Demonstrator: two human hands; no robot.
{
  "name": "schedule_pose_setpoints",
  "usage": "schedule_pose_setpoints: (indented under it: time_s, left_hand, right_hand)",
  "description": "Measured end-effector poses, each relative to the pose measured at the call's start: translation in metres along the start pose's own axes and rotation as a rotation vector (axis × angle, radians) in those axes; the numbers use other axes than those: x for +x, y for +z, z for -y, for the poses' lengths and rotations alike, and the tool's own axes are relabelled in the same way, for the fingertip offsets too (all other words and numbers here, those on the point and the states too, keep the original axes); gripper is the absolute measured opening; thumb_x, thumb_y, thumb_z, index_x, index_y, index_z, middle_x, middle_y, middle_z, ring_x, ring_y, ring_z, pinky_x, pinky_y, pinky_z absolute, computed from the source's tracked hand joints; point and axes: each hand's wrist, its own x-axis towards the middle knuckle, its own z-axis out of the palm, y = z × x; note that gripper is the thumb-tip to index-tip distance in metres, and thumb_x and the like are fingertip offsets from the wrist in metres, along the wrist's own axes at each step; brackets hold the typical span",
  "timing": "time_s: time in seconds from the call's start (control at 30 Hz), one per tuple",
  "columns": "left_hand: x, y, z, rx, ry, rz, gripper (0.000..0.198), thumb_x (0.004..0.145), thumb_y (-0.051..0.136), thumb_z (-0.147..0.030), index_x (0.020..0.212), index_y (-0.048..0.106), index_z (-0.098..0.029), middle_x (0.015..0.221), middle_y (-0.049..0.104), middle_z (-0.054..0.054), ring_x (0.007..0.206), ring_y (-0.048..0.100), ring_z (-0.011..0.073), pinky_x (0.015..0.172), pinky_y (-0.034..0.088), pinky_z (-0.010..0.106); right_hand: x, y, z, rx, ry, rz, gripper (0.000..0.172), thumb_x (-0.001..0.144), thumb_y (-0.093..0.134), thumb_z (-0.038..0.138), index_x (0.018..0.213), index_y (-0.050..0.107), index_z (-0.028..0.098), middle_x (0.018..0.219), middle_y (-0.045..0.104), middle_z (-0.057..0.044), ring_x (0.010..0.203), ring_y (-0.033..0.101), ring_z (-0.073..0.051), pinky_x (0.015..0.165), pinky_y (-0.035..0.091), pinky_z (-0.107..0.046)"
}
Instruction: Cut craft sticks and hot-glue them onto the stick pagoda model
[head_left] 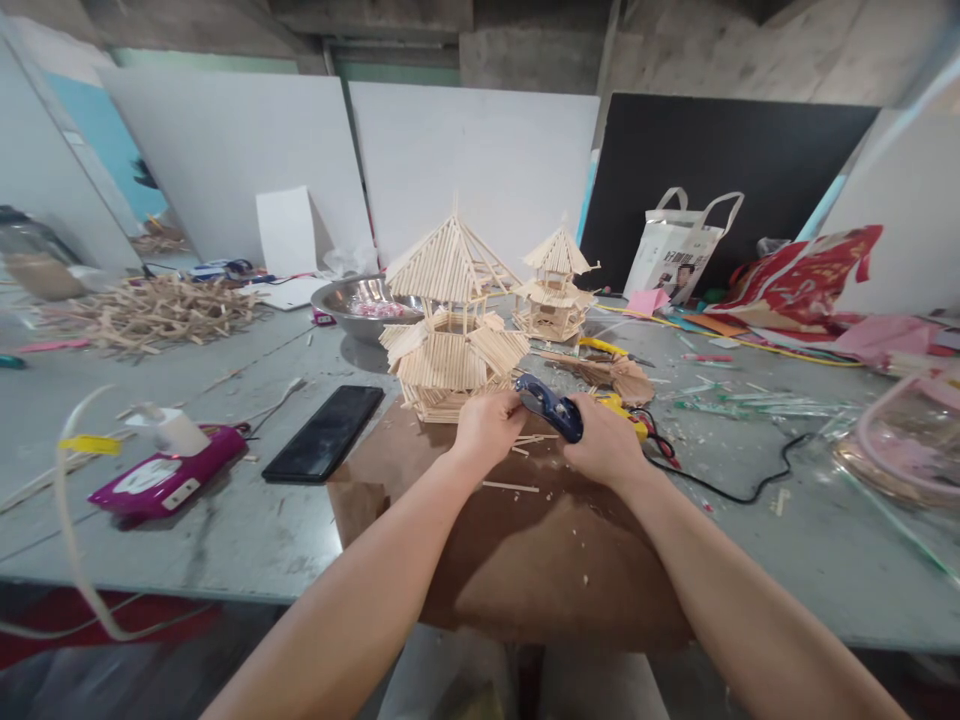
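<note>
My right hand [606,440] is closed around a dark blue hand tool [553,408], whose exact kind I cannot make out. The tool's front end points left, towards my left hand [487,425]. That hand has its fingers pinched together at the tool's tip; what they hold, if anything, is too small to tell. Just behind it stands a pagoda model [454,355] built of thin wooden sticks, with part of its top roof still showing open rafters. Several loose sticks [511,487] lie under my hands on a brown board [540,560].
A smaller stick pagoda [555,290] and a metal bowl [337,310] are behind. Left are a phone [326,435], a purple power strip [176,475] and a stick pile [161,310]. Right are a yellow tool [622,408], its black cord [742,498] and a clear container [907,440].
</note>
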Motion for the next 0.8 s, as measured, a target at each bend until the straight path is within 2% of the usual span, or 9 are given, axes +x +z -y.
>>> schedule_pose_setpoints:
  time_s: [0.43,0.8]
  left_hand:
    - [0.0003,-0.0020,-0.0017,-0.070,-0.023,-0.004,0.017,0.068,0.048,-0.022,0.066,0.063,-0.016,0.057,0.060,0.001,0.055,0.052,0.0108,0.050,0.034,0.019]
    - [-0.0005,-0.0011,-0.0008,-0.073,-0.022,0.005,0.018,0.068,0.048,-0.025,0.065,0.064,-0.017,0.058,0.060,0.000,0.055,0.051,0.0099,0.052,0.033,0.019]
  right_hand:
    - [-0.0004,0.0034,-0.0023,-0.031,-0.015,-0.029,0.032,0.062,0.047,0.028,0.092,0.047,0.019,0.084,0.060,-0.005,0.075,0.054,-0.021,0.060,0.034,-0.028]
    - [0.0000,0.0036,-0.0005,-0.030,0.025,0.000,0.029,0.063,0.047,0.028,0.090,0.049,0.018,0.081,0.060,-0.005,0.075,0.055,-0.021,0.060,0.034,-0.027]
